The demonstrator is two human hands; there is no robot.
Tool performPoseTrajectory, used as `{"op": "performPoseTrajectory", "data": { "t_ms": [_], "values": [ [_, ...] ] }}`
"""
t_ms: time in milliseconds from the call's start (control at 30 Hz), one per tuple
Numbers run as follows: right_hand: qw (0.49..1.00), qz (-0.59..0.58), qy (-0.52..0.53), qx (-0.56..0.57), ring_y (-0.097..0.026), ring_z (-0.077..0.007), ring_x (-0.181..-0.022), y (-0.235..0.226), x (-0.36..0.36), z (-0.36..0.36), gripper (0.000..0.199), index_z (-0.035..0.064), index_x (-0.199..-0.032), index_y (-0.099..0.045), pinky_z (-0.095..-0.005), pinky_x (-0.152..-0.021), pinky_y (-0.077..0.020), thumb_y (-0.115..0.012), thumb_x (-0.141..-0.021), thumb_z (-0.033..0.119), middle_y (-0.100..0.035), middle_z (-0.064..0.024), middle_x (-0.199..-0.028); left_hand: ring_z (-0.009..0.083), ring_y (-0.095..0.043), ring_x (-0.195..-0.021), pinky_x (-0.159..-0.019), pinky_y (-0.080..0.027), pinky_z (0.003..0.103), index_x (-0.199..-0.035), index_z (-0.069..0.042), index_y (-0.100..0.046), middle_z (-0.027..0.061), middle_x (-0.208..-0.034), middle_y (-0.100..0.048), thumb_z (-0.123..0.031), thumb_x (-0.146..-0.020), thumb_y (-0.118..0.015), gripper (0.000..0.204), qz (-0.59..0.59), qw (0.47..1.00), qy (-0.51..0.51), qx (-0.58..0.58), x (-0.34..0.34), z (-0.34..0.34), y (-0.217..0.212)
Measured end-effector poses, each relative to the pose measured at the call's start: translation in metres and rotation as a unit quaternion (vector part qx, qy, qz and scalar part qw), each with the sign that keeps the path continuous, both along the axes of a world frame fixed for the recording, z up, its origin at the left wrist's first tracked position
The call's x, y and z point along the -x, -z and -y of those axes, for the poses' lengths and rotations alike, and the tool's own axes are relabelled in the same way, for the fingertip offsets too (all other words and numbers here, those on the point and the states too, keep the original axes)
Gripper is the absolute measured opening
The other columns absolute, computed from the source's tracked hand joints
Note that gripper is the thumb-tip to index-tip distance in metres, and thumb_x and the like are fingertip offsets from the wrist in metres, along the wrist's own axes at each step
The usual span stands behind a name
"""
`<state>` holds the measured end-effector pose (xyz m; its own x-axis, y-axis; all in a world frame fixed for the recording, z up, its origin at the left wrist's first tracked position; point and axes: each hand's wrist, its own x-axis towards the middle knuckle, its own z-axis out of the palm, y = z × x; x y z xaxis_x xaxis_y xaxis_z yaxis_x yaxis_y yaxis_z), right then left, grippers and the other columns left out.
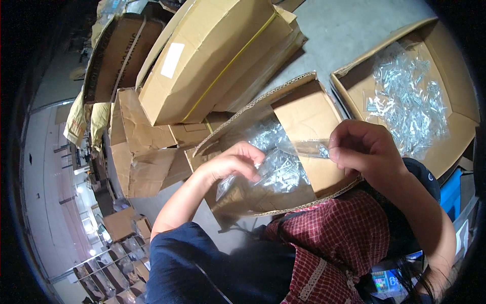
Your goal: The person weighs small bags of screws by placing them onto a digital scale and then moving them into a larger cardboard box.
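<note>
Over the lap: an open cardboard box (304,121) rests in front of the person, tilted, with clear plastic inside it.
Left hand: the left hand (235,162) is curled closed over the lower end of a clear plastic bag (276,175), and the fingers pinch the film.
Right hand: the right hand (362,147) is closed too; its fingertips (335,152) pinch the upper edge of the same bag.
Bag: it hangs stretched between the 2 hands, just above the open box, and many small shiny metal parts (283,169) sit in its lower part. I cannot tell exactly what kind of parts they are.
Second box: at the right, well apart from the hands, a second open box (455,131) holds a heap of small clear packets (410,101) with similar shiny pieces.
Closed carton: behind the first box lies a big flat carton (217,55) with a yellow strap, on top of torn cardboard pieces (147,152).
Clothing: dark blue cloth (202,263) covers the left knee, and red checked cloth (339,243) lies at the middle.
Floor: grey concrete floor (344,30) shows between the boxes.
</note>
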<state>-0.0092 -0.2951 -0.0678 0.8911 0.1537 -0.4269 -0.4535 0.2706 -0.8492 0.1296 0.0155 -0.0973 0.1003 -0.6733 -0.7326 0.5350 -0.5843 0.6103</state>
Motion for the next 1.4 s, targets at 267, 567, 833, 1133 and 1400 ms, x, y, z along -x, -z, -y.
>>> {"op": "performPoseTrajectory", "data": {
  "t_ms": [267,567,833,1133,1400],
  "values": [
    [0.999,0.004,-0.003,-0.041,-0.053,-0.0044,-0.064,0.005,0.000,0.000,0.002,0.0055,-0.084,-0.062,-0.0210,-0.056,-0.0440,-0.065,-0.085,0.006,-0.059,0.0030,-0.073,0.0052,-0.028,-0.041,-0.041,-0.022,0.021,-0.062,-0.007,-0.054,-0.0040,-0.049,-0.038,-0.041,-0.099,-0.052,0.050,0.034,0.987,-0.149,-0.048,0.001,0.012,-0.010],
    [0.999,-0.019,0.018,-0.028,-0.059,-0.0104,-0.077,-0.001,-0.006,0.001,0.012,0.0032,-0.087,-0.064,-0.0234,-0.066,-0.0513,-0.062,-0.090,0.015,-0.062,-0.0033,-0.085,0.0113,-0.042,-0.055,-0.046,-0.032,0.025,-0.111,-0.004,-0.056,0.0027,-0.065,-0.047,-0.051,-0.104,-0.031,0.053,-0.396,0.841,-0.304,0.208,0.005,0.026,-0.007],
    [0.997,-0.028,0.003,-0.066,-0.062,-0.0142,-0.079,0.002,-0.002,0.004,0.020,0.0016,-0.088,-0.065,-0.0263,-0.067,-0.0554,-0.060,-0.092,0.020,-0.062,-0.0055,-0.086,0.0157,-0.059,-0.068,-0.055,-0.047,0.029,-0.124,-0.001,-0.059,0.0195,-0.084,-0.067,-0.054,-0.103,-0.032,0.063,-0.355,0.913,-0.175,0.098,-0.008,0.024,0.005],
    [0.996,-0.005,-0.022,-0.081,-0.065,-0.0172,-0.080,0.013,-0.004,-0.001,0.023,-0.0055,-0.101,-0.062,-0.0297,-0.070,-0.0598,-0.058,-0.095,0.017,-0.063,-0.0119,-0.091,0.0222,-0.059,-0.113,-0.104,-0.043,0.037,-0.136,0.004,-0.044,0.0169,-0.125,-0.060,-0.054,-0.088,-0.063,0.077,-0.024,0.984,-0.152,0.089,0.014,0.063,-0.040],
    [0.981,0.027,-0.085,0.170,-0.064,-0.0149,-0.088,0.001,0.035,0.067,0.016,-0.0024,-0.102,-0.066,-0.0285,-0.081,-0.0505,-0.060,-0.092,0.009,-0.068,-0.0081,-0.092,0.0194,-0.068,-0.092,-0.084,-0.054,0.031,-0.109,0.000,-0.071,0.0122,-0.100,-0.072,0.005,-0.085,-0.059,0.027,0.244,0.912,0.318,-0.091,-0.002,0.053,-0.021]
  ]
}}
